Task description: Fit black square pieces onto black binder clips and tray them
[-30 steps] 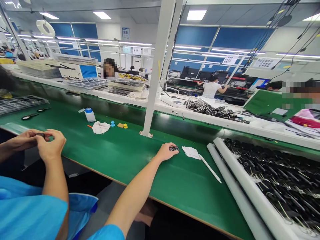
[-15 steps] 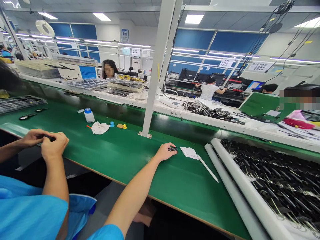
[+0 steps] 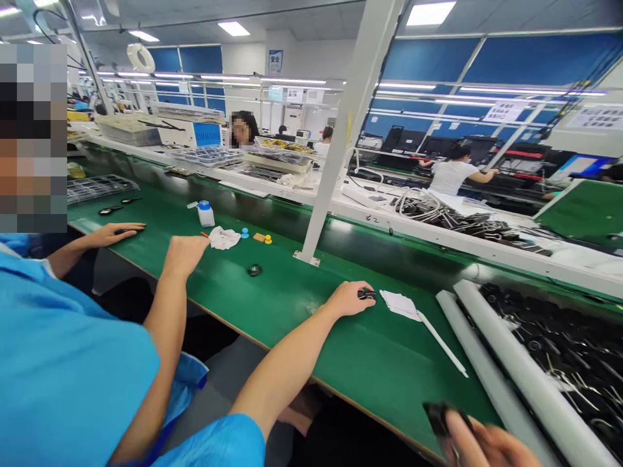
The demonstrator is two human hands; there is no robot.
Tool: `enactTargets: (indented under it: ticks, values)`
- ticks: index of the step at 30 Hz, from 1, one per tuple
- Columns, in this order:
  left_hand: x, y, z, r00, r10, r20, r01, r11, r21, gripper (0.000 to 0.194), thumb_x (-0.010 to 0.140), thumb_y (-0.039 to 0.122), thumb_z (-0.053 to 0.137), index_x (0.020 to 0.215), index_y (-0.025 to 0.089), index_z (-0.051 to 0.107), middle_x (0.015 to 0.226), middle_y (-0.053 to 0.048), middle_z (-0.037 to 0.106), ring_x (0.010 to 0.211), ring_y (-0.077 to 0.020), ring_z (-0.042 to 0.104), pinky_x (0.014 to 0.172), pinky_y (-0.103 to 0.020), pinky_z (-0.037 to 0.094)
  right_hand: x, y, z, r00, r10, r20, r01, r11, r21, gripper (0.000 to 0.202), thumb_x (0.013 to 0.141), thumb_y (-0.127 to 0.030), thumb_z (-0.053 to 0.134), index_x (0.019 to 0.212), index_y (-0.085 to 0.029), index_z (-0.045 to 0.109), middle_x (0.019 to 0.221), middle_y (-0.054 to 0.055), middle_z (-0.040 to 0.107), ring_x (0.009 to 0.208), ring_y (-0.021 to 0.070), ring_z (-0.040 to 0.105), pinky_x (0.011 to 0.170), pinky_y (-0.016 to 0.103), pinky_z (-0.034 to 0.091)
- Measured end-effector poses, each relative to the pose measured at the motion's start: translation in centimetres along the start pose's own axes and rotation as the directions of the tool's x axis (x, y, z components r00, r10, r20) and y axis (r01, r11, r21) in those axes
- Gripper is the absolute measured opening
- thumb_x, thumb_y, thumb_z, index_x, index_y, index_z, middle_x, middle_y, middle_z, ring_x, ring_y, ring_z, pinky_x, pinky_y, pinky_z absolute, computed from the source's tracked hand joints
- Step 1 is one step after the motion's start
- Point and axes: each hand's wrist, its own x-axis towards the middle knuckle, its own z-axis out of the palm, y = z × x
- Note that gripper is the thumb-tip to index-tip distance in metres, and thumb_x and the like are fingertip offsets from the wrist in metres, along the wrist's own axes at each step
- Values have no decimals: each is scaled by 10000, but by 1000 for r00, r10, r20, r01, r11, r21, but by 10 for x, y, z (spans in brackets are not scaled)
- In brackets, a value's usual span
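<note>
My left hand rests on the green bench, its fingers closed around a small black part with silvery edges. At the lower right, my right hand pinches another black part between thumb and fingers; motion blurs its details. A stack of white paper slips lies just beyond my left hand, with a thin white stick against it. To the left, a round black piece sits alone on the bench.
Right of me, a white-edged tray holds many black parts with metal wires. A white post rises from the bench. A co-worker in blue sits at left. A blue-capped bottle and crumpled white cloth lie ahead.
My right hand has come into view with a black part. The view has swung left. The co-worker's hands have moved apart, and a round black piece now lies on the bench.
</note>
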Motion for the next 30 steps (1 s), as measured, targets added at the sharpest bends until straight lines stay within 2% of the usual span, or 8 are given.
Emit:
enactTargets:
  ticks: [4, 8, 12, 15, 18, 22, 26, 30]
  values:
    - [-6, 13, -1, 997, 59, 41, -62, 995, 76, 354, 825, 387, 721, 1164, 289, 753, 1065, -44, 767, 988, -256, 706, 886, -336, 542, 71, 40, 14, 933, 261, 248, -311, 932, 189, 319, 888, -632, 628, 723, -366, 692, 772, 147, 627, 687, 363, 663, 557, 614, 570]
    - [-4, 17, 4, 996, 78, 44, -78, 997, 6, 344, 813, 376, 754, 1147, 295, 757, 1039, -29, 769, 974, -237, 705, 881, -318, 537, 125, 58, 34, 922, 315, 225, -374, 872, 314, 155, 804, -512, 757, 766, -362, 743, 960, 143, 668, 983, 387, 688, 728, 626, 632]
    - [3, 10, 10, 1000, -10, -10, 6, 950, -314, 352, 812, 359, 791, 1142, 242, 756, 866, -25, 740, 681, -144, 669, 733, -265, 538, 154, 68, 47, 890, 397, 224, -450, 847, 284, 174, 717, -535, 831, 734, -370, 780, 1193, 160, 660, 1216, 370, 606, 783, 564, 629]
    - [14, -2, 8, 988, -144, -49, 100, 857, -506, 388, 764, 329, 845, 1127, 221, 761, 866, -37, 726, 534, -90, 601, 639, -252, 510, 165, 83, 57, 861, 424, 281, -483, 855, 188, 277, 653, -598, 864, 761, -348, 814, 1269, 194, 651, 1228, 377, 601, 856, 521, 607]
    - [18, -4, 1, 972, -225, -73, 142, 800, -583, 383, 753, 267, 849, 1118, 185, 765, 924, -75, 734, 494, -74, 580, 590, -249, 483, 161, 94, 62, 821, 411, 397, -491, 863, 122, 386, 615, -639, 891, 799, -310, 807, 1145, 168, 714, 1145, 373, 662, 906, 439, 637]
    - [8, 13, -8, 973, -215, -79, 126, 791, -599, 359, 788, 211, 786, 1133, 118, 750, 927, -93, 746, 481, -70, 566, 543, -232, 457, 145, 88, 60, 830, 292, 476, -402, 904, 147, 550, 614, -667, 920, 872, -210, 753, 948, 126, 741, 839, 277, 732, 700, 327, 673]
    - [10, 20, -19, 980, -200, -6, 155, 780, -607, 445, 737, 275, 823, 1141, 107, 742, 938, -93, 755, 503, -83, 591, 547, -230, 476, 146, 76, 61, 839, 262, 477, -385, 906, 178, 634, 589, -583, 977, 968, -165, 688, 919, 106, 732, 760, 213, 713, 740, 303, 644]
    - [12, 18, -27, 988, -130, 79, 152, 806, -572, 521, 673, 371, 871, 1123, 140, 745, 1000, -94, 750, 521, -96, 618, 512, -216, 446, 151, 75, 58, 833, 277, 478, -416, 885, 211, 565, 671, -629, 893, 810, -139, 650, 771, 76, 659, 596, 157, 619, 496, 224, 555]
